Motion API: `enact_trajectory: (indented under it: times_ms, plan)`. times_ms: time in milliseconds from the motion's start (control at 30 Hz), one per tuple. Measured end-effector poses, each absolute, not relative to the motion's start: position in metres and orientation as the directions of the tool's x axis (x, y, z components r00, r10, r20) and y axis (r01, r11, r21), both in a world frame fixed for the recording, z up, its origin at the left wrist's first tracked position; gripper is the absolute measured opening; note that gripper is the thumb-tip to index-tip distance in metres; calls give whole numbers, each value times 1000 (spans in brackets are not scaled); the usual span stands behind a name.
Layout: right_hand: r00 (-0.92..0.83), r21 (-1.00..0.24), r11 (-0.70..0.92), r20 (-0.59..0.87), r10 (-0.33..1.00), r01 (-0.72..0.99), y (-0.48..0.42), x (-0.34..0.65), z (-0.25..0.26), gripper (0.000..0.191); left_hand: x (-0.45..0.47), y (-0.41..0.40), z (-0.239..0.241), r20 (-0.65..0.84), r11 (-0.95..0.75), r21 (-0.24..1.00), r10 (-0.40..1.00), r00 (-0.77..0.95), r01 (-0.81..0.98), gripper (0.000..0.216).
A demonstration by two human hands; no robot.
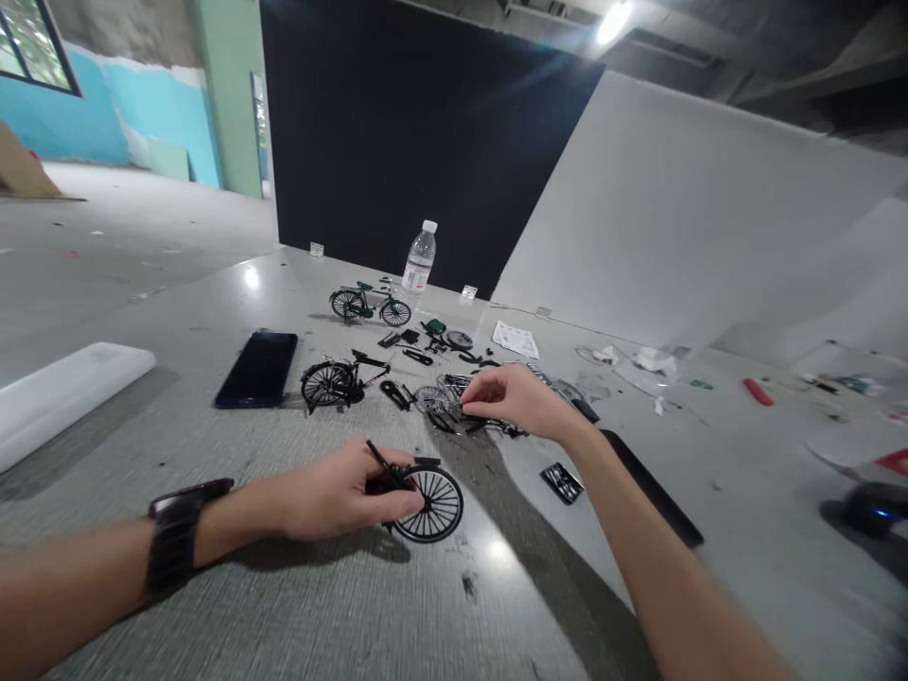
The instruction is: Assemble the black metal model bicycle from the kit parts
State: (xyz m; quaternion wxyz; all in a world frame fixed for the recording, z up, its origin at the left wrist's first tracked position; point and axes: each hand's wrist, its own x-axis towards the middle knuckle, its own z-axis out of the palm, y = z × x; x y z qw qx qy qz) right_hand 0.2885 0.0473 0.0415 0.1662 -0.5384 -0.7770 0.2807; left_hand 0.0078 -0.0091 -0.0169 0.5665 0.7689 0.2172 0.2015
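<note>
Near the front of the grey table, my left hand point(347, 497) grips a black model bicycle wheel point(444, 511) with a dark fork part attached. Its thumb presses beside the hub. Farther back, my right hand point(507, 395) reaches into a pile of small bicycle parts point(436, 402), thumb and fingertips together; whatever is between them is too small to make out. Just left of the pile stands a partly built black model bicycle point(344, 380), with its rear wheel on and no front wheel. Behind it is a whole green model bicycle point(370, 305).
A phone point(259, 369) and a white bar-shaped object point(71, 388) lie on the left. A water bottle point(420, 257) stands at the back. On the right are a small black tray point(562, 482), a long black tray point(653, 482), a paper sheet point(515, 339) and a red object point(759, 392).
</note>
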Motion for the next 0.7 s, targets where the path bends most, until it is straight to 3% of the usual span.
enact_trajectory:
  times_ms: [300, 700]
  plan:
    - [-487, -668, 211, -256, 835, 714, 42, 286, 35, 8, 8, -9, -18, 63, -297, 946, 558, 828, 128, 27]
    - [-498, -580, 284, -250, 830, 764, 41, 278, 33, 9, 7, -10, -11, 17, -328, 922, 562, 827, 204, 26]
